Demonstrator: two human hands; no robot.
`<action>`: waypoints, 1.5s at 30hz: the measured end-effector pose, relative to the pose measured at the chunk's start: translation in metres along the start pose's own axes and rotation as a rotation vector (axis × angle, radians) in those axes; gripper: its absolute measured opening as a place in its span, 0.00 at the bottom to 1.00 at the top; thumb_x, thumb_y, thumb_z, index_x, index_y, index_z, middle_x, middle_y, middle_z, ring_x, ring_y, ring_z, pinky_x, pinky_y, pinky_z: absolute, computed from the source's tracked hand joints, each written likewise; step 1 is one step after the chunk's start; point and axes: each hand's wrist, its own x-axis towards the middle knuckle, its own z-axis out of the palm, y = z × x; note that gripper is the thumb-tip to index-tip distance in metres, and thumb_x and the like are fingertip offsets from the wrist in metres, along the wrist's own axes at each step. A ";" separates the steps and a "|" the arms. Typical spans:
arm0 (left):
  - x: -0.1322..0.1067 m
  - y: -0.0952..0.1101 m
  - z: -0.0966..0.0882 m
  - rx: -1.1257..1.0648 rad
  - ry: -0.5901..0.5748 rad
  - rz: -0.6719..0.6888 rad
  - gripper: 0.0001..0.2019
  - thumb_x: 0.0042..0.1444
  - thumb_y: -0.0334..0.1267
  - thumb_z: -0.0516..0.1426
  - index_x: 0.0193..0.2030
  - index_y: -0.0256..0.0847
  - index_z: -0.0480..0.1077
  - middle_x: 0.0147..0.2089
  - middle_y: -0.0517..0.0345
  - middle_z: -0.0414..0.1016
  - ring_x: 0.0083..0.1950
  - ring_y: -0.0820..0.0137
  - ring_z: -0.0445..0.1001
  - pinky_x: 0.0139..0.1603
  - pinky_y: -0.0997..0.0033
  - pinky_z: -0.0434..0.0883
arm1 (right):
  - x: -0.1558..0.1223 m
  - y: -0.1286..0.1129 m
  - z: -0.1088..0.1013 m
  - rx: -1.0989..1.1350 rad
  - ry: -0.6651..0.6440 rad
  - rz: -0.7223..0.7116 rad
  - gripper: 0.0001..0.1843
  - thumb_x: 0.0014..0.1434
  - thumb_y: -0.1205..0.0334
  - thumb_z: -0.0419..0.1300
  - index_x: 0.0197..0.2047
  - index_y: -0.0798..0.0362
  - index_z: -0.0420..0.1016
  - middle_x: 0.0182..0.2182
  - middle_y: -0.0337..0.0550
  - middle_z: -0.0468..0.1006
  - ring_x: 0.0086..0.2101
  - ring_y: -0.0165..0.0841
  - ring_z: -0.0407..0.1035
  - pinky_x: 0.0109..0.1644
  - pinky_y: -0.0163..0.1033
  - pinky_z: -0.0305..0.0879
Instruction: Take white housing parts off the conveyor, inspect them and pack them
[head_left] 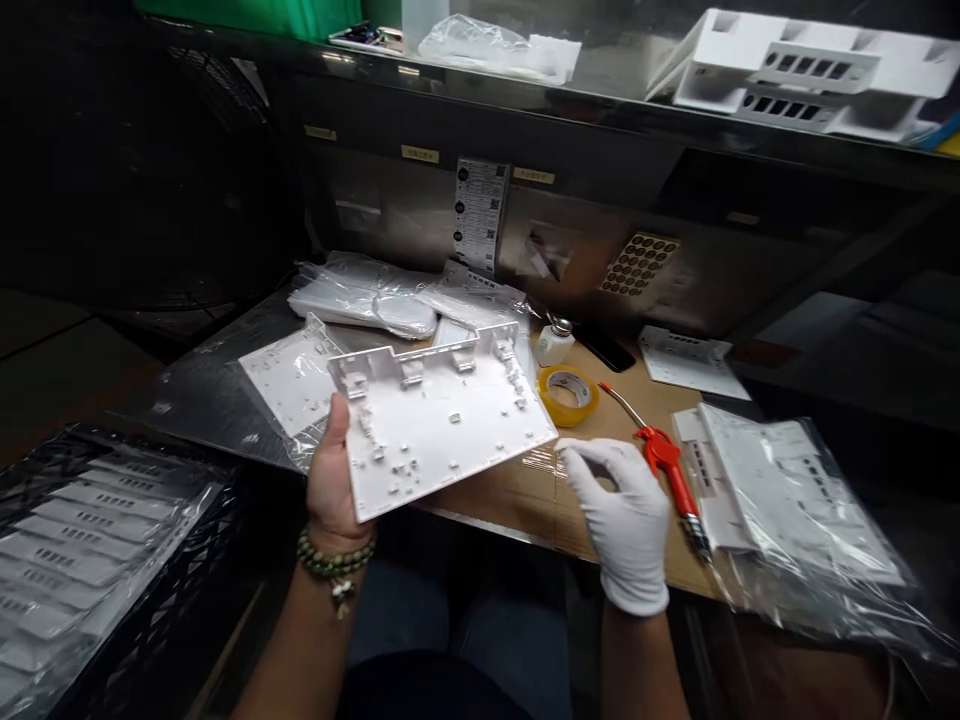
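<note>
My left hand (332, 480), bare with a green bead bracelet at the wrist, grips the near left corner of a white plastic panel (442, 420) and holds it tilted above the bench, its ribbed inner side facing up. My right hand (622, 520) wears a white glove; its fingers are curled together in a pinch just right of the panel's near right corner, and whatever sits between them is too small to name. A red air blow gun (670, 468) lies just right of that hand.
A yellow tape roll (569, 393) and a small white bottle (555, 343) sit behind the panel. Bagged white panels lie at the right (787, 500), the back left (375, 300) and stacked in a black crate (75, 560). White housings (795, 70) rest on the upper shelf.
</note>
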 end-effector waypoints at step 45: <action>-0.024 -0.038 -0.022 0.138 -0.106 -0.248 0.33 0.72 0.50 0.51 0.79 0.47 0.47 0.73 0.44 0.65 0.75 0.51 0.60 0.78 0.44 0.51 | 0.052 0.010 -0.002 -0.013 0.169 -0.083 0.06 0.65 0.59 0.67 0.43 0.50 0.84 0.40 0.43 0.83 0.42 0.38 0.77 0.52 0.45 0.73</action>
